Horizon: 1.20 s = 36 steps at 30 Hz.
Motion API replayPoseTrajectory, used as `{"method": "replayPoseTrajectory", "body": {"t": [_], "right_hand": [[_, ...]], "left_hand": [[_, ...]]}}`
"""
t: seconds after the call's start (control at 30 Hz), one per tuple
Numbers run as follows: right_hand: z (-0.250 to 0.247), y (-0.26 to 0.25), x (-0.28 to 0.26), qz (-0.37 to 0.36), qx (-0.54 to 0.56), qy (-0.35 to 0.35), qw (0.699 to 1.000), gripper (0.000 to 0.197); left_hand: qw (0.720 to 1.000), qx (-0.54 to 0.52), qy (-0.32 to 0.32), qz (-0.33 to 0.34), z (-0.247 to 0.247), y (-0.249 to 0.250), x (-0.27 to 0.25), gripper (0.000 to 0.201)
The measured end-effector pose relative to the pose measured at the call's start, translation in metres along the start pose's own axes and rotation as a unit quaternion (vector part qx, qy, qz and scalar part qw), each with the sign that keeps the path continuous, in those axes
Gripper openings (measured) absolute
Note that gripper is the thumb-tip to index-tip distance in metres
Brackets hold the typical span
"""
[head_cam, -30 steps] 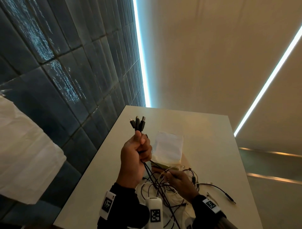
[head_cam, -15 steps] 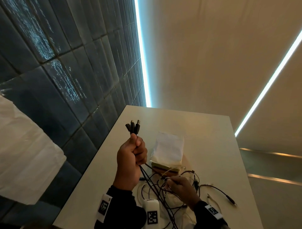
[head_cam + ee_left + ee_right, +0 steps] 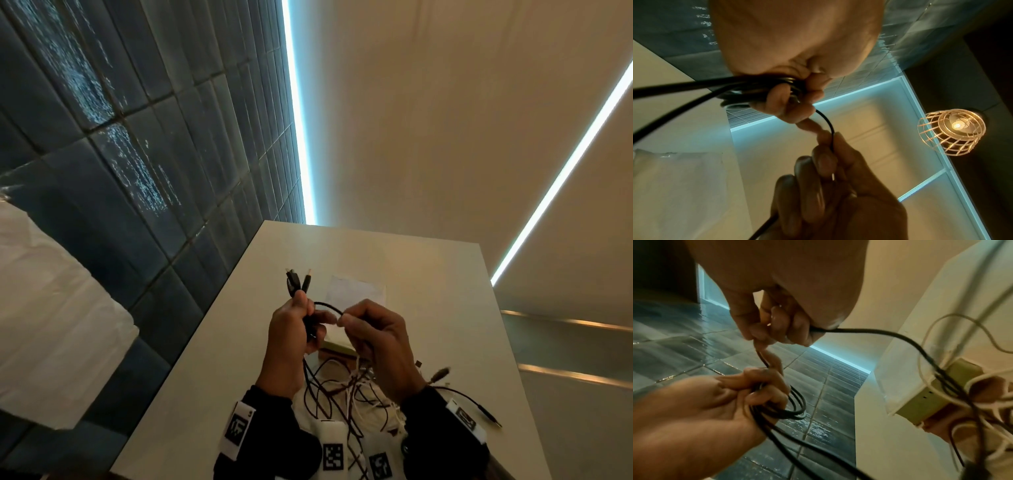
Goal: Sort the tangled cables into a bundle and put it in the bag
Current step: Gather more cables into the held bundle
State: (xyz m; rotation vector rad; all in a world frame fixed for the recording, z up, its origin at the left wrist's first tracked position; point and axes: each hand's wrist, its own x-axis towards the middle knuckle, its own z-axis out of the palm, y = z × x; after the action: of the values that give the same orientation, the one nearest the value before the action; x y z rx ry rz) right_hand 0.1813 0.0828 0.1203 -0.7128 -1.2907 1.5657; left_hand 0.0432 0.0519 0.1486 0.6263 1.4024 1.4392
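My left hand [image 3: 306, 320] is raised over the table and grips a bunch of black cables [image 3: 756, 91], whose plug ends [image 3: 297, 281] stick up above the fist. My right hand [image 3: 345, 320] is level with it, just to the right, and pinches one black cable [image 3: 329, 306] that arcs in a short loop between the two hands. In the right wrist view the gripped cables hang in loops [image 3: 795, 404] under my left hand [image 3: 756, 391]. The rest of the black and white tangle [image 3: 342, 394] lies on the table below. The white bag [image 3: 356, 291] lies flat behind my hands.
A small yellow-green box [image 3: 931, 400] sits under the bag's near edge, with cables draped over it. One loose cable with a plug [image 3: 486, 414] trails to the right on the white table [image 3: 445, 308]. A dark tiled wall [image 3: 137, 154] runs along the left.
My right hand has lifted from the tangle on the table up to my left hand, bringing a black cable with it. The left hand stays raised, gripping the cable bunch.
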Motion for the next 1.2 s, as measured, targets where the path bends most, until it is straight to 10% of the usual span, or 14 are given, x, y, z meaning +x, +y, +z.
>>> {"method": "replayPoseTrajectory", "body": {"t": [0.3, 0.73, 1.2], "right_hand": [[-0.013, 0.037, -0.008, 0.050, -0.055, -0.083, 0.994, 0.018], [-0.059, 0.133, -0.016, 0.042, -0.215, -0.059, 0.974, 0.035], [-0.052, 0.108, -0.002, 0.097, -0.185, 0.059, 0.976, 0.026]], "left_hand": [[0.965, -0.249, -0.078, -0.013, 0.004, 0.012, -0.006, 0.038], [0.965, -0.251, -0.062, 0.038, -0.012, 0.012, -0.008, 0.041], [0.992, -0.106, -0.023, 0.062, -0.014, 0.013, -0.005, 0.039]]}}
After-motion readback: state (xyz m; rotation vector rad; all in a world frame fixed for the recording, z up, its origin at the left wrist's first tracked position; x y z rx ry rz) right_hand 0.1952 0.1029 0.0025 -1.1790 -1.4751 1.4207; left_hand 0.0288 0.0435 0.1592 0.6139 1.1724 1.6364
